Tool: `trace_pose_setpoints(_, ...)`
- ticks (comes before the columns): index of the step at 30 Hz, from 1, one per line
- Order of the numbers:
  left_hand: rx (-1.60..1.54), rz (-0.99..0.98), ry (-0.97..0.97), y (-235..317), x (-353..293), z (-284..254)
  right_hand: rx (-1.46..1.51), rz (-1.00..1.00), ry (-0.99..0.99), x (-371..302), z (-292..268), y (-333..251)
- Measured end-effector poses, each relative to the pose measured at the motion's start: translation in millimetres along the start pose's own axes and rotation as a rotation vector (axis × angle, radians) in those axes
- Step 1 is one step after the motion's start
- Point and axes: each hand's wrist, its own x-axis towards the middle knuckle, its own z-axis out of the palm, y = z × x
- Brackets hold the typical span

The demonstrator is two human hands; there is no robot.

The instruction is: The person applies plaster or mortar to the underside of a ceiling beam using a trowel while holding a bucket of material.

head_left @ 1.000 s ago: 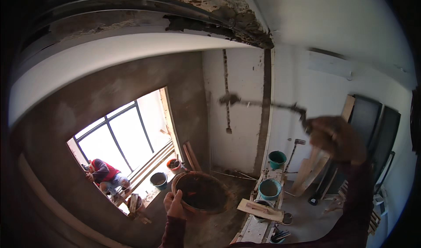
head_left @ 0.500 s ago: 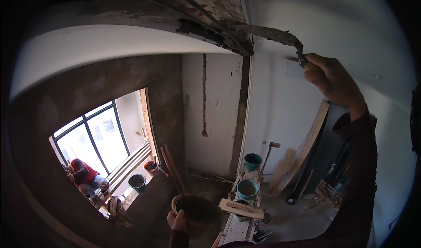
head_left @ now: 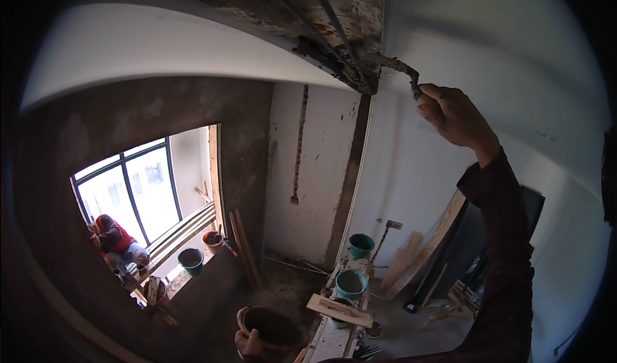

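Note:
Up at the right, my right hand [head_left: 455,115] is closed round the handle of a trowel [head_left: 400,66]. Its mortar-smeared blade reaches leftward to the underside edge of the rough overhead beam [head_left: 360,19]; the blade's far end blends into the dark mortar there. Two long rods or pipes [head_left: 331,13] run along that beam. Low in the middle, my left hand [head_left: 250,345] grips the near-left rim of a round bucket [head_left: 240,317], thumb over the edge. The bucket's inside is dark, and its contents are hard to make out.
Below runs a narrow plank platform [head_left: 324,347] with a green bucket [head_left: 361,244], a teal bucket [head_left: 351,283] and a wooden float [head_left: 339,309]. Boards [head_left: 427,250] lean at the right wall. A person in a red vest [head_left: 116,238] crouches by the window, near a grey bucket [head_left: 191,260].
My right hand and the trowel have shifted left, and less of the blade shows beside the beam. The bucket in my left hand sits lower and looks sharper. The whole view has shifted slightly.

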Motion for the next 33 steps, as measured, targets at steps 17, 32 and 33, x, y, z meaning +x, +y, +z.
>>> trace_pose_setpoints(17, -0.076, 0.019, 0.023, 87.3, -1.2, 51.1, 0.182, 0.368, 0.031, 13.1, -30.0, 6.9)
trace_pose_setpoints(32, -0.115, -0.01, -0.119, 84.2, -12.0, 91.3, 0.019, 0.019, 0.143, -17.8, 1.5, 23.7)
trace_pose_setpoints(33, -0.091, -0.017, -0.109, 78.5, -11.4, 88.2, 0.012, 0.011, 0.148, -14.8, 6.2, 25.5)
